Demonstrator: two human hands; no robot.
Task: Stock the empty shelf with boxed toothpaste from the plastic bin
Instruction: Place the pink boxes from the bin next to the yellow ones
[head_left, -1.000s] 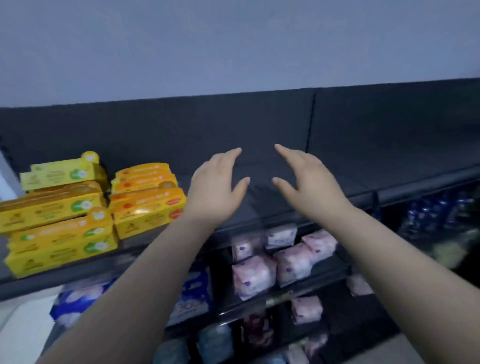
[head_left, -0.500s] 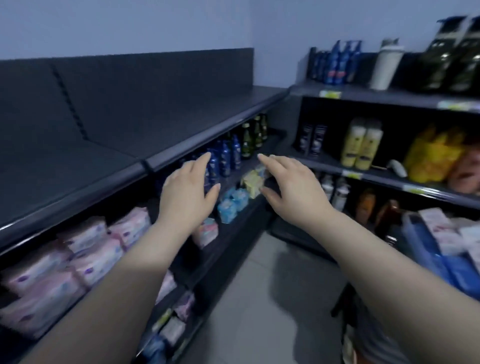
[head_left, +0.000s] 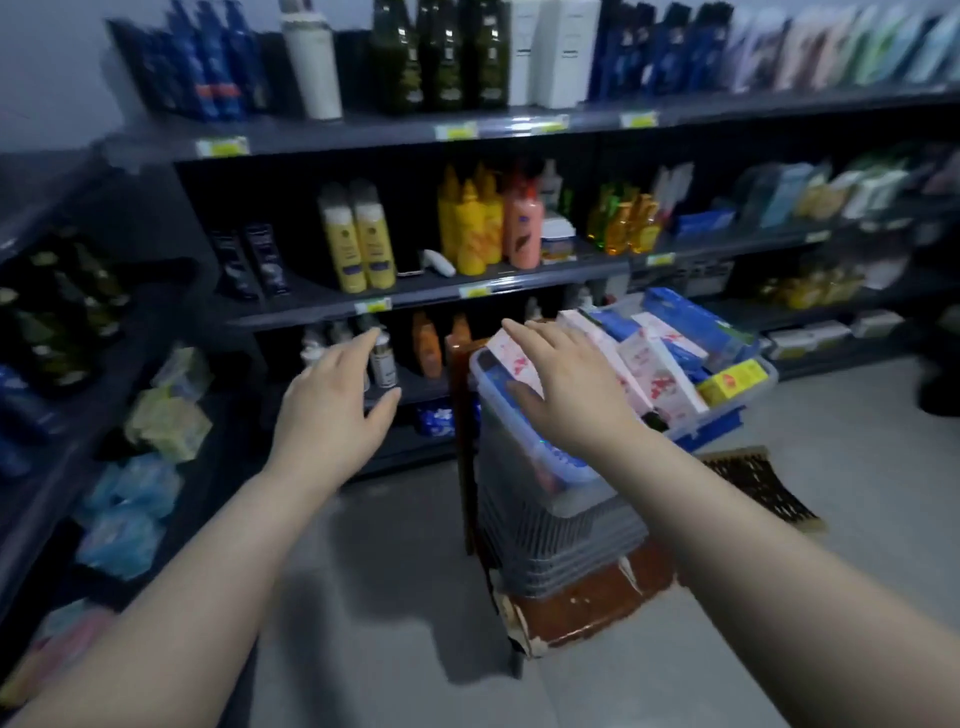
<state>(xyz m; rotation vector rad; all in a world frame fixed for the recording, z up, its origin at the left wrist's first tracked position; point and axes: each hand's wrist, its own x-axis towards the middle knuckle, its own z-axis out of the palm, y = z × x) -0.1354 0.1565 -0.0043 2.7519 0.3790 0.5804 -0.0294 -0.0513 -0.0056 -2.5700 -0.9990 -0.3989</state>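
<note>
A clear plastic bin (head_left: 748, 387) with a blue rim stands on a grey crate (head_left: 561, 540) at centre right. It is heaped with toothpaste boxes: white-and-pink ones (head_left: 657, 371), blue ones (head_left: 685, 317) and a yellow one (head_left: 732, 382). My right hand (head_left: 561, 384) is stretched out, fingers straight, over the bin's near left corner and holds nothing. My left hand (head_left: 337, 405) hovers left of the bin in front of the lower shelves, fingers spread and empty. The empty shelf is out of view.
Dark shelving (head_left: 426, 291) full of bottles runs across the back. A second shelf unit (head_left: 62, 395) with bottles and soft packs stands on the left. The crate rests on a worn red-brown stool (head_left: 587, 608). A brush (head_left: 758, 488) lies on the grey floor at right.
My view has swung right, away from the empty shelf and the yellow boxes, to the bin. Both hands stayed raised and empty, and the right hand now reaches over the bin.
</note>
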